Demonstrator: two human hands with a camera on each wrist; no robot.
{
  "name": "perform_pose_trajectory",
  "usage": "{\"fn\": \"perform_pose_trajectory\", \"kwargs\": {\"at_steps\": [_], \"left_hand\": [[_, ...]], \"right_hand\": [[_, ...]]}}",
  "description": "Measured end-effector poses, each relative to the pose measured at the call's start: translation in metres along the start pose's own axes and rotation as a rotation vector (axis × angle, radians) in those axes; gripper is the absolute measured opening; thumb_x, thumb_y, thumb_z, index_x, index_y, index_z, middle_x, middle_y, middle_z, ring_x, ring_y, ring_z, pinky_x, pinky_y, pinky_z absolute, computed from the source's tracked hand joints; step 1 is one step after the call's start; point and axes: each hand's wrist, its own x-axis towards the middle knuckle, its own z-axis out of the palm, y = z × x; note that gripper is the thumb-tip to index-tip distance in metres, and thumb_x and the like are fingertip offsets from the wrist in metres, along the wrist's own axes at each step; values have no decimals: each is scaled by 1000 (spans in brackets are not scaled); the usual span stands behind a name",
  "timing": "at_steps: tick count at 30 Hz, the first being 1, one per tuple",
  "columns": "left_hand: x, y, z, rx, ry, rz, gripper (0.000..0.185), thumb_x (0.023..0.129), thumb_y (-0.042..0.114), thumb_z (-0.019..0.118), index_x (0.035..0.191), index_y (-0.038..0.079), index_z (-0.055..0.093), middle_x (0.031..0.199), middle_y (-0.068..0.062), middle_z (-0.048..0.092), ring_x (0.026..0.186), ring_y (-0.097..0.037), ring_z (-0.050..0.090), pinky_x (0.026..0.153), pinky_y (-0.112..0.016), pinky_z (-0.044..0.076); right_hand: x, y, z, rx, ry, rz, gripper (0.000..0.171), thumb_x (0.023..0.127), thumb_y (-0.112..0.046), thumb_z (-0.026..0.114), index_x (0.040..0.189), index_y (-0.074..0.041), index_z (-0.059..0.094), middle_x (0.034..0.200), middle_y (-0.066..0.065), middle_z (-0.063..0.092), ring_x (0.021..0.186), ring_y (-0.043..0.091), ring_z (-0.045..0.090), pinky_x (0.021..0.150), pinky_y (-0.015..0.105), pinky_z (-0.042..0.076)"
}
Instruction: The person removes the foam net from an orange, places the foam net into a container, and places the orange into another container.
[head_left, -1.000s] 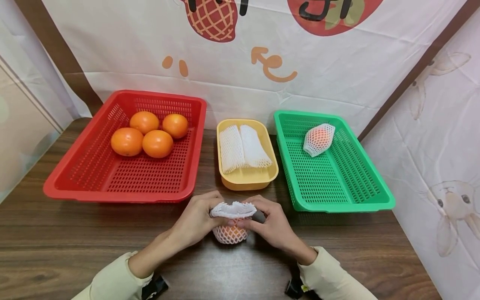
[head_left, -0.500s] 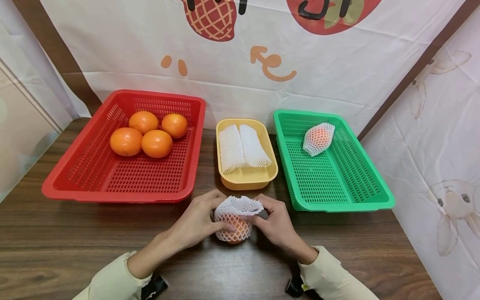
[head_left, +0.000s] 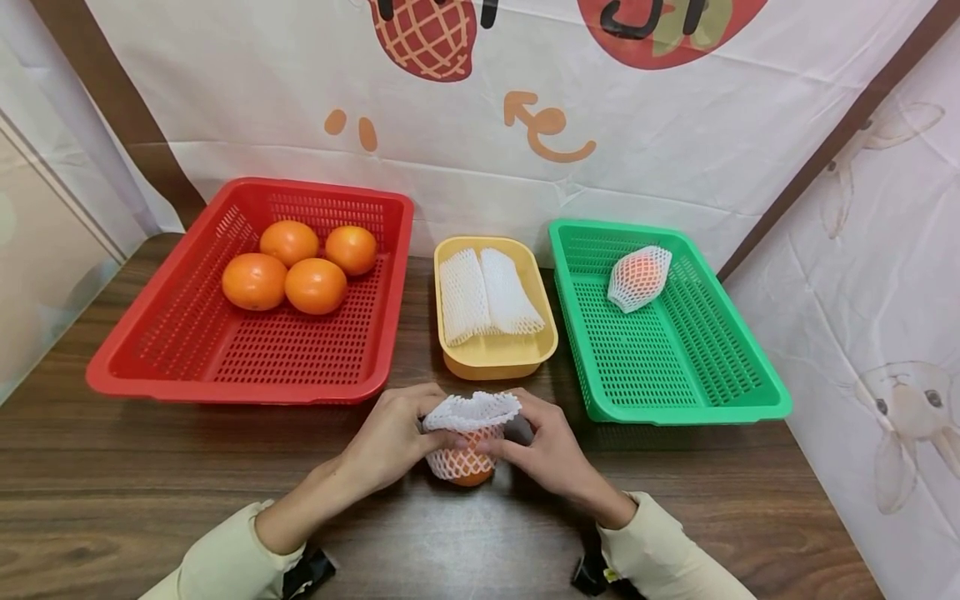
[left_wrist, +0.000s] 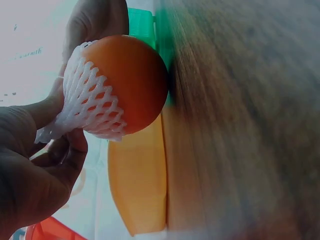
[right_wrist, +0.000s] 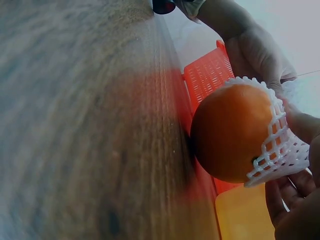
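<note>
An orange (left_wrist: pixel 140 82) stands on the table with a white foam net sleeve (head_left: pixel 472 412) drawn over its upper part. Its lower part is bare, as both wrist views show. On the left side of the fruit, my left hand (head_left: pixel 393 433) pinches the net between thumb and fingers. From the opposite side my right hand (head_left: pixel 547 446) grips the net the same way, thumb in front. Above the fruit the net's top end gapes. In the head view, the fingers behind the net are partly hidden.
Several bare oranges (head_left: pixel 315 287) lie in a red basket (head_left: pixel 247 390) at the left. A yellow tray (head_left: pixel 495 367) behind my hands holds folded foam nets (head_left: pixel 510 292). At the right, a green basket (head_left: pixel 690 412) contains one netted fruit (head_left: pixel 640 278).
The net has ridden up, so bare orange now shows at the bottom. Its top edge shifted and tilted between frames. Both hands stay around the fruit, with small thumb movements.
</note>
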Motion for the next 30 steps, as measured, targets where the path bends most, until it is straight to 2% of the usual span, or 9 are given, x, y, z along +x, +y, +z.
{"fn": "perform_pose_trajectory", "kwargs": {"at_steps": [5,12,18,21,25,30], "left_hand": [[-1,-1,0,-11,-7,-11,22,69,15,85,86,18,73,82,14,61,77,-5,57,64,-23,48],[0,1,1,3,-21,-1,34,64,23,88,92,15,69,91,11,57,84,-7,56,72,-26,48],[-1,1,2,18,-44,1,35,65,24,88,93,14,71,92,11,58,85,-8,57,74,-27,48],[-1,1,2,7,-48,-8,31,65,21,87,91,15,72,90,12,59,84,-7,58,73,-27,49],[-1,2,1,-19,-40,-31,27,66,17,87,88,15,73,88,12,60,83,-6,59,72,-26,50],[0,3,0,-49,-26,-43,23,67,11,86,86,12,74,87,11,63,82,-7,60,70,-26,51]], "right_hand": [[0,-2,0,2,25,12,28,75,3,78,102,-3,69,98,5,67,94,18,62,82,32,50],[0,-3,0,2,60,80,24,75,3,78,97,-2,69,92,5,67,89,13,62,79,31,52],[-1,-2,0,21,69,77,24,75,7,76,96,1,69,90,7,67,88,12,62,76,32,53],[-4,13,1,38,58,59,24,78,1,76,101,-4,69,94,4,67,90,14,63,78,33,53],[-8,32,3,-4,39,18,33,77,-9,80,108,-10,69,105,1,65,101,18,58,87,34,48],[-4,15,1,-44,16,-4,43,72,-3,82,112,-5,67,114,6,62,108,21,53,94,35,43]]}}
